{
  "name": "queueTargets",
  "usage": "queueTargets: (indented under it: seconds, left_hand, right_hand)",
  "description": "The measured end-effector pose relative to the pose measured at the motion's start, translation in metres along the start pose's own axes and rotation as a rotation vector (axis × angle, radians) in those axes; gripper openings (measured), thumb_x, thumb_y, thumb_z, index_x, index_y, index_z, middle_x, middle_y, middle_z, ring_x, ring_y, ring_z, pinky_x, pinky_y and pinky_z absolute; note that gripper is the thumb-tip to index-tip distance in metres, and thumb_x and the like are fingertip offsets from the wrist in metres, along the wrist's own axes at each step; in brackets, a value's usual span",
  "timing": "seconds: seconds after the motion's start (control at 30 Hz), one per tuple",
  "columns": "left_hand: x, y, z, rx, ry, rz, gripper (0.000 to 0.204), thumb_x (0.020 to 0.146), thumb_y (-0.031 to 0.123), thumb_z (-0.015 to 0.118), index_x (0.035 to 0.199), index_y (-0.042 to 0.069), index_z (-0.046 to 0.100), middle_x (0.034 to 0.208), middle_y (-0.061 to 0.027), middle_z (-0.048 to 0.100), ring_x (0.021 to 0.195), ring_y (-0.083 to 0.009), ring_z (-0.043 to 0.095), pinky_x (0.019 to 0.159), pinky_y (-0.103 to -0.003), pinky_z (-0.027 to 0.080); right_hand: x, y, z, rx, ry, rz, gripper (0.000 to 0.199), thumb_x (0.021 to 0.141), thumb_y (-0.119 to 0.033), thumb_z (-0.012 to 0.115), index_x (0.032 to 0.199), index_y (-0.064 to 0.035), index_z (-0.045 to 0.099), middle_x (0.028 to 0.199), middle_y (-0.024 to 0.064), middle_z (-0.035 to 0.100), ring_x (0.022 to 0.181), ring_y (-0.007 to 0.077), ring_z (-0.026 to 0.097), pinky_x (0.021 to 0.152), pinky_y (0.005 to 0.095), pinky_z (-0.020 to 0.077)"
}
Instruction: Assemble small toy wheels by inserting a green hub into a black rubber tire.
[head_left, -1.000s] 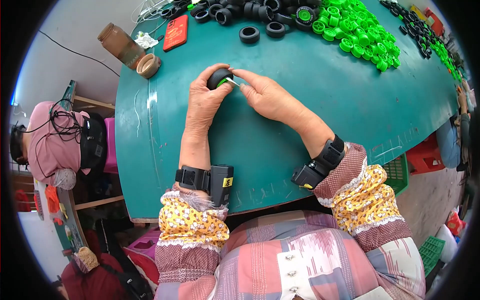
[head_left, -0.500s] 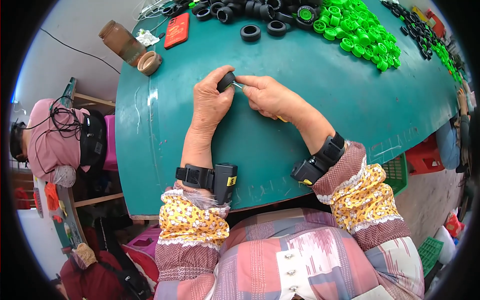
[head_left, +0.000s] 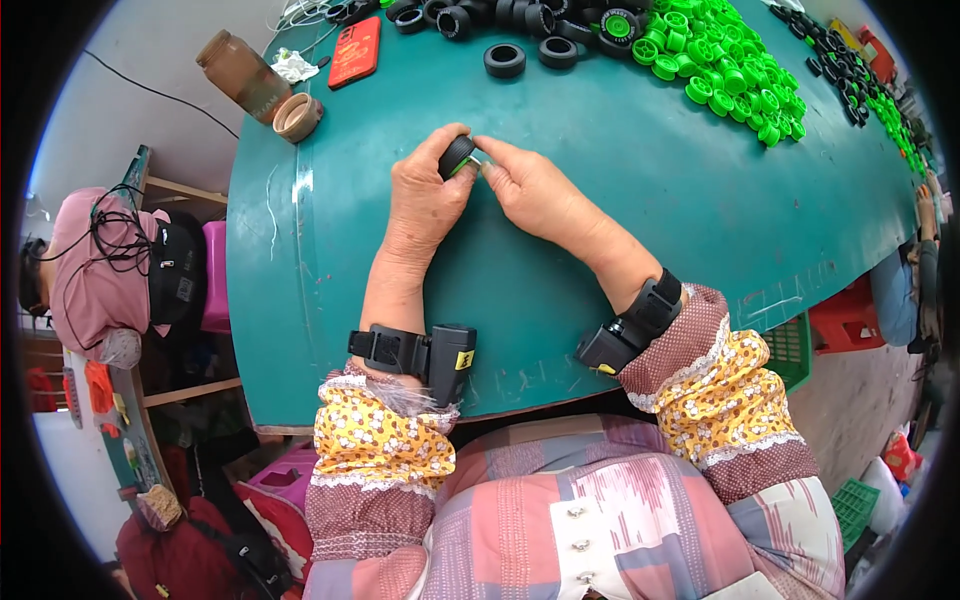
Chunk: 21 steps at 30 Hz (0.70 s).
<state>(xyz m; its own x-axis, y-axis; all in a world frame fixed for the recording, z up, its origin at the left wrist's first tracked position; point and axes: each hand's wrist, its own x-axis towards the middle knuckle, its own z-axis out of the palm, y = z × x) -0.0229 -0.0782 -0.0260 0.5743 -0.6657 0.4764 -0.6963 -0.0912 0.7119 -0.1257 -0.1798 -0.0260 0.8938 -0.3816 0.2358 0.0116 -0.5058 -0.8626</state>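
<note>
Over the near-middle of the green table, my left hand (head_left: 426, 190) grips a small black toy tyre (head_left: 456, 154), thumb and fingers round it. A bright green wheel rim (head_left: 461, 166) shows at the tyre's lower right side. Against that side, my right hand (head_left: 528, 185) pinches a tool with a thin metal shaft (head_left: 478, 158); its handle is hidden inside the palm. Both hands nearly meet at the fingertips. Two loose black tyres (head_left: 505, 61) lie on the table beyond them.
A heap of green wheel rims (head_left: 735, 75) and a pile of black tyres (head_left: 520, 18) cover the far side. At the far left are a red phone (head_left: 355, 52), a brown jar (head_left: 240, 75) and its lid (head_left: 298, 118). A person in pink (head_left: 105, 265) sits at the left.
More of the green rim now shows at the tyre. My right hand has turned, its fingers closer to the tyre, and the tool's yellow handle end no longer shows.
</note>
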Motion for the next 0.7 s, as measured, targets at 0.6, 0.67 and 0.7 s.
queueTargets:
  seconds: [0.6, 0.67, 0.7]
  left_hand:
    - [-0.001, 0.010, -0.002, 0.140, -0.013, 0.072, 0.026, 0.070, 0.007, 0.062, 0.093, 0.004, 0.050, 0.075, -0.0178, 0.058, 0.070, -0.0358, 0.057, 0.059, -0.039, 0.046]
    - [-0.003, 0.008, -0.003, 0.138, -0.011, 0.053, 0.025, 0.070, 0.006, 0.062, 0.093, 0.004, 0.052, 0.076, -0.0175, 0.059, 0.070, -0.0341, 0.058, 0.061, -0.036, 0.047]
    - [-0.003, 0.007, -0.003, 0.134, -0.013, 0.031, 0.025, 0.070, 0.006, 0.061, 0.093, 0.004, 0.053, 0.077, -0.0171, 0.059, 0.071, -0.0324, 0.060, 0.062, -0.034, 0.047]
  right_hand:
    - [-0.003, -0.001, 0.010, -0.080, 0.202, -0.180, 0.037, 0.085, -0.011, 0.042, 0.121, -0.0020, 0.040, 0.078, 0.0198, 0.060, 0.065, 0.0334, 0.058, 0.059, 0.0396, 0.0455]
    - [-0.006, -0.011, 0.007, -0.046, 0.146, -0.077, 0.035, 0.084, -0.011, 0.041, 0.118, 0.0004, 0.042, 0.079, 0.0252, 0.058, 0.067, 0.0412, 0.056, 0.061, 0.0458, 0.0447]
    - [-0.006, -0.012, 0.007, -0.067, 0.139, -0.088, 0.034, 0.084, -0.011, 0.041, 0.116, 0.0001, 0.043, 0.075, 0.0243, 0.058, 0.066, 0.0403, 0.056, 0.060, 0.0456, 0.0452]
